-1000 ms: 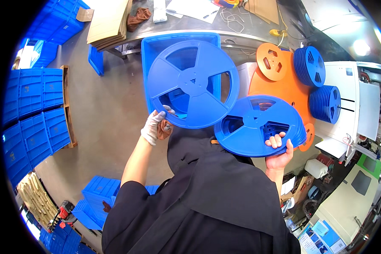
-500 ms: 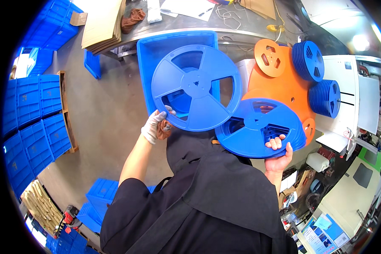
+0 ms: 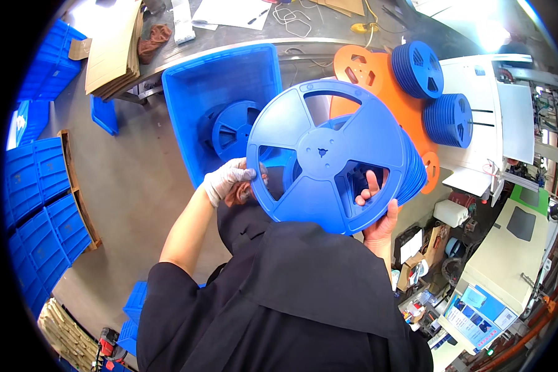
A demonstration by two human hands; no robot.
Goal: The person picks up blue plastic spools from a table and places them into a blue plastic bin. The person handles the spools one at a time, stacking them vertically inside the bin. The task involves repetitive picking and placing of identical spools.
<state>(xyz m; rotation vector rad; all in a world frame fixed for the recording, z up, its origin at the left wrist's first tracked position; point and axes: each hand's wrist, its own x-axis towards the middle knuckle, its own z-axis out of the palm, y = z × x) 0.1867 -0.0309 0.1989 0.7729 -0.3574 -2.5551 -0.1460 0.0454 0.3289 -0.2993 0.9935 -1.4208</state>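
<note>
Gripping the left rim of a large blue reel, the gloved left hand has its thumb on the face and its other fingers behind, partly seen through a window in the reel; a brown cloth is bunched under the same hand. The reel faces up toward the head, in front of the person's chest, and overlaps a stack of similar blue reels whose edges show to its right. The bare right hand is curled around that stack's lower edge, fingertips visible through another window of the front reel, thumb outside the rim; whether it also presses on the front reel, I cannot tell. Just beyond the left hand, a deep blue bin holds more reels lying inside it. Behind the stack is a broad orange disc, with a small orange reel at its upper left and two bundles of small blue reels, an upper one and a lower one, beside a white cabinet. Past the bin runs a grey metal table bearing cardboard sheets and white paper; blue crates stand far left.
</note>
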